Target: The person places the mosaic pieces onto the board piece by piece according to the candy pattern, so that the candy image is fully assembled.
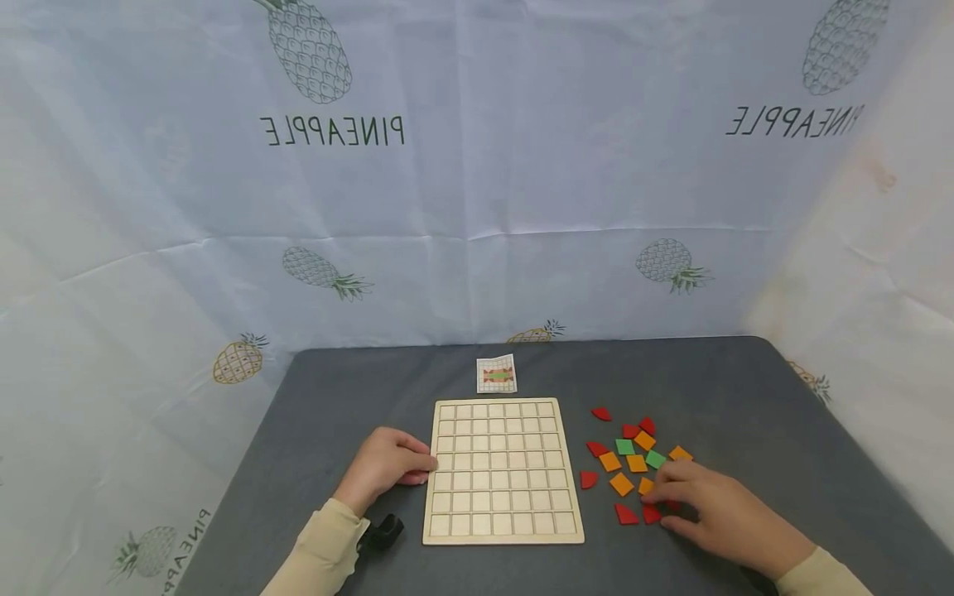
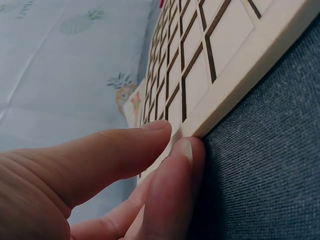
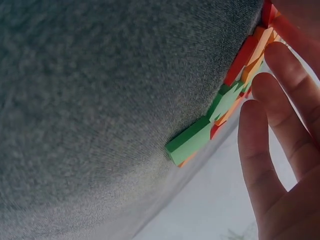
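Observation:
A pale wooden board [image 1: 503, 472] with a grid of square recesses lies flat on the dark table. At its left edge my left hand [image 1: 383, 465] pinches the rim; in the left wrist view the thumb [image 2: 130, 147] lies at the top of the rim and a fingertip at its side. Over the right side of a loose group of tiles, my right hand [image 1: 715, 509] hovers or touches with fingers slightly bent. Around it are orange tiles [image 1: 622, 484], green tiles [image 1: 624, 447] and red rounded-edge tiles [image 1: 626, 514]. Whether it touches a red tile is hidden.
Behind the board lies a small printed card [image 1: 496, 374] with a red, orange and green pattern on a grid. A black strap-like device [image 1: 383, 532] sits by the left wrist. A pineapple-print cloth [image 1: 522, 190] hangs behind the table [image 1: 358, 381].

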Demonstrator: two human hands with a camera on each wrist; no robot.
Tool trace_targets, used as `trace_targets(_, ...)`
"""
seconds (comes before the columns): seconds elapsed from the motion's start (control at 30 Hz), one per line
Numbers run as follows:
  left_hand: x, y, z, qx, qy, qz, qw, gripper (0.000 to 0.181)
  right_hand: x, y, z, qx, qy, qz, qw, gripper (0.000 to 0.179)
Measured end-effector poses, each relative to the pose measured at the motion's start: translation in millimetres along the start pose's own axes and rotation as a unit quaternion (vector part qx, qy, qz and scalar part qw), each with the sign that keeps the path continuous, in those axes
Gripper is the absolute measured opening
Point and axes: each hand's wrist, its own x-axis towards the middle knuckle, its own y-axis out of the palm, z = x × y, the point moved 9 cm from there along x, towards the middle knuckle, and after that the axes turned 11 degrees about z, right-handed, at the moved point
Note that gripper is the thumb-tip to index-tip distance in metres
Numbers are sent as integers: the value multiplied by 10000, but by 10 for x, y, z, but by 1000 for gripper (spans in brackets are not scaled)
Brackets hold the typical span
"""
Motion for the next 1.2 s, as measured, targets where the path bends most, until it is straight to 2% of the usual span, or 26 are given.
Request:
trace_targets(0.2, 34, -11, 28, -33, 4, 12, 10000, 22, 31, 24, -10, -56, 85, 106, 9999, 32)
trace_targets(0.43, 63, -29, 60, -123, 11, 134, 9998, 24, 88, 50, -46, 59, 405, 392, 9984, 28)
trace_targets(0.57, 55, -57, 72, -178, -12, 198, 9996, 24, 178, -7, -10, 220, 332, 263, 9989, 28)
trace_targets(0.73, 36, -92, 89, -213, -59, 145, 9997, 23, 401, -150, 103, 317, 180, -108, 9993, 28)
trace_targets(1.07, 49, -26, 74, -312, 44, 334, 9989, 26, 1025, -164, 103, 1280, 472, -46, 9906, 21)
trace_targets(1.2, 62, 10, 75, -368, 94, 419, 9984, 25, 1217, -112, 77, 1338, 707, 27, 9885, 20)
